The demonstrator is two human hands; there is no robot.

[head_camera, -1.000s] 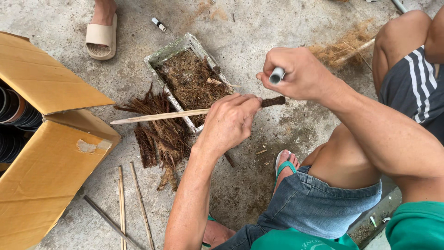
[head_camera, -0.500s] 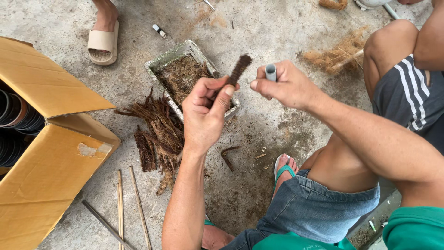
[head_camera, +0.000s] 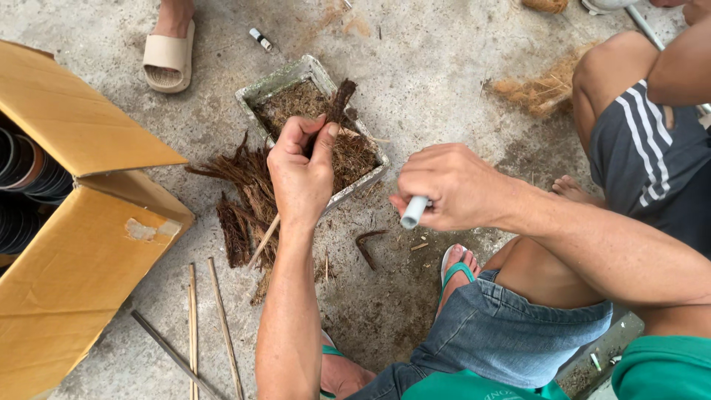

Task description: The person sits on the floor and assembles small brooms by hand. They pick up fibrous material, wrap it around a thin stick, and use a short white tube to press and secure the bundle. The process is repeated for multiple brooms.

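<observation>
My left hand (head_camera: 302, 172) grips a thin bamboo stick (head_camera: 264, 238) whose upper end is coated in dark brown fibrous paste (head_camera: 341, 99); that coated end points up over a grey rectangular tray (head_camera: 275, 83) filled with brown fibre mix. My right hand (head_camera: 450, 185) is closed around a short pale blue tube (head_camera: 413, 211), held to the right of the tray, apart from the stick. A heap of coated brown sticks (head_camera: 241, 194) lies on the concrete left of the tray, partly under my left forearm.
An open cardboard box (head_camera: 81, 215) with dark round items stands at left. Bare bamboo sticks (head_camera: 194, 326) lie on the floor below it. Another person's sandalled foot (head_camera: 169, 53) is at top left, a seated person's leg (head_camera: 637, 141) at right, a straw clump (head_camera: 535, 90) nearby.
My left hand turned the stick from lying across to pointing up over the tray. My right hand let go of the coated end and drew back down and right with the tube.
</observation>
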